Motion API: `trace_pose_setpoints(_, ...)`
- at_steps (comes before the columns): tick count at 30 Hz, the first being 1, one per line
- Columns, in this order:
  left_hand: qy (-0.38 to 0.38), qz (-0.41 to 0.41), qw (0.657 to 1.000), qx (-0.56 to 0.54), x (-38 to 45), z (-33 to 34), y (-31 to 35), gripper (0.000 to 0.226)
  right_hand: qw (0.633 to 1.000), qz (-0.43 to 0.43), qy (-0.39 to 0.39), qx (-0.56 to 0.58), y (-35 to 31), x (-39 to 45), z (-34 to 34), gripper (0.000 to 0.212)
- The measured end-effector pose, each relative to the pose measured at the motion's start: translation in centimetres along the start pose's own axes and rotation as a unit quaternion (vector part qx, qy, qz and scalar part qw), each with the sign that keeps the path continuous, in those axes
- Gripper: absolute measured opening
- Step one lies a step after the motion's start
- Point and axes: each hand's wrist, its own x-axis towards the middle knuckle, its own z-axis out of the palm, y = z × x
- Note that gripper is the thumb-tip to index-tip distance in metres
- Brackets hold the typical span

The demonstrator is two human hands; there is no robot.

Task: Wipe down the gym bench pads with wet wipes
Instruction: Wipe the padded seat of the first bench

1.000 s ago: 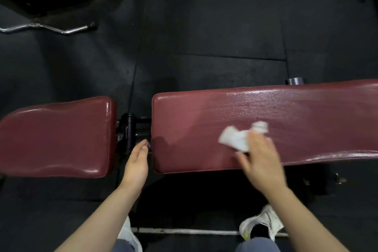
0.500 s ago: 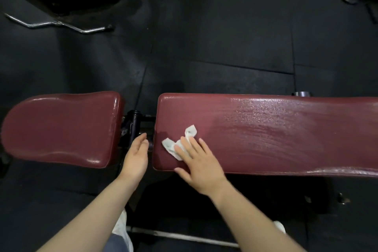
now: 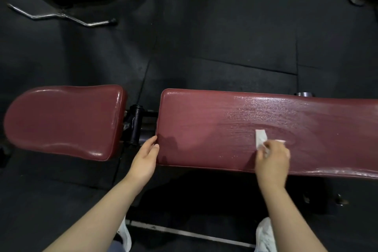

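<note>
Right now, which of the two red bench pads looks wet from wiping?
The long pad on the right, under the wet wipe and right hand: its surface glistens with streaks. The shorter rounded pad on the left looks dry and evenly dull.
</note>
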Motion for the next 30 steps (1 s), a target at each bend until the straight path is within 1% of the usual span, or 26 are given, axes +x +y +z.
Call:
trace_pose_setpoints(2,0.000,-0.001,1.000,-0.001,0.1,-0.3,-0.2,0.037,0.998,-0.024,-0.026,0.043,-4.7,-1.1,2.1,0.007)
trace_pose_setpoints(3,0.001,-0.001,1.000,-0.006,0.2,-0.3,-0.4,0.038,0.995,-0.056,-0.048,0.060,-7.4,-2.0,3.3,0.010)
trace_pose_setpoints(4,0.004,-0.002,1.000,-0.013,0.3,-0.3,-0.6,0.039,0.987,-0.118,-0.088,0.062,-10.0,-3.2,4.7,0.018)
trace_pose_setpoints(5,0.010,-0.003,1.000,-0.020,0.4,-0.3,-0.8,0.039,0.968,-0.202,-0.142,0.049,-12.5,-4.6,6.1,0.027)
trace_pose_setpoints(6,0.017,-0.004,0.999,-0.027,0.5,-0.3,-1.0,0.038,0.939,-0.277,-0.200,0.039,-14.5,-6.2,7.5,0.035)
trace_pose_setpoints(7,0.022,-0.005,0.999,-0.030,0.6,-0.4,-1.2,0.036,0.909,-0.325,-0.257,0.035,-16.0,-7.6,8.4,0.037)
trace_pose_setpoints(8,0.023,-0.009,0.999,-0.029,0.7,-0.4,-1.2,0.037,0.884,-0.358,-0.297,0.035,-16.9,-8.5,8.9,0.035)
trace_pose_setpoints(9,0.023,-0.014,0.999,-0.027,0.8,-0.5,-1.3,0.038,0.865,-0.388,-0.317,0.032,-17.1,-9.0,9.0,0.031)
trace_pose_setpoints(12,0.022,-0.016,0.999,-0.033,1.2,-0.8,-1.5,0.039,0.837,-0.466,-0.287,0.027,-14.7,-7.9,8.0,0.021)
trace_pose_setpoints(14,0.015,-0.013,0.999,-0.037,1.3,-0.7,-1.6,0.039,0.830,-0.488,-0.269,0.014,-11.4,-6.0,6.3,0.025)
trace_pose_setpoints(15,0.012,-0.011,0.999,-0.037,1.3,-0.6,-1.5,0.040,0.839,-0.481,-0.254,0.006,-9.4,-5.1,5.2,0.030)
trace_pose_setpoints(16,0.013,-0.011,0.999,-0.038,1.4,-0.5,-1.4,0.041,0.857,-0.459,-0.232,-0.010,-7.2,-4.1,3.9,0.031)
trace_pose_setpoints(17,0.017,-0.012,0.999,-0.042,1.5,-0.4,-1.4,0.041,0.884,-0.420,-0.205,-0.034,-4.9,-3.1,2.6,0.026)
trace_pose_setpoints(19,0.027,-0.016,0.998,-0.051,1.5,-0.2,-1.4,0.039,0.941,-0.303,-0.126,-0.085,0.1,-1.2,-0.1,0.010)
trace_pose_setpoints(21,0.031,-0.018,0.998,-0.055,1.4,-0.1,-1.5,0.036,0.976,-0.180,-0.068,-0.104,4.3,-0.2,-2.1,0.017)
trace_pose_setpoints(23,0.031,-0.019,0.998,-0.053,1.3,0.1,-1.5,0.034,0.991,-0.089,-0.052,-0.083,6.6,-0.1,-3.0,0.023)
trace_pose_setpoints(26,0.032,-0.023,0.998,-0.045,1.5,0.1,-1.6,0.037,0.999,0.016,-0.046,-0.020,4.7,-1.0,-2.4,0.010)
trace_pose_setpoints(27,0.036,-0.023,0.998,-0.042,1.6,0.1,-1.6,0.038,0.998,0.039,-0.046,0.000,3.1,-1.4,-1.5,0.012)
trace_pose_setpoints(28,0.041,-0.021,0.998,-0.039,1.6,0.1,-1.8,0.037,0.998,0.039,-0.055,0.016,1.0,-1.9,-0.3,0.011)
trace_pose_setpoints(30,0.047,-0.017,0.998,-0.037,1.7,0.2,-1.9,0.035,0.994,-0.024,-0.106,0.023,-4.0,-3.0,2.4,0.012)
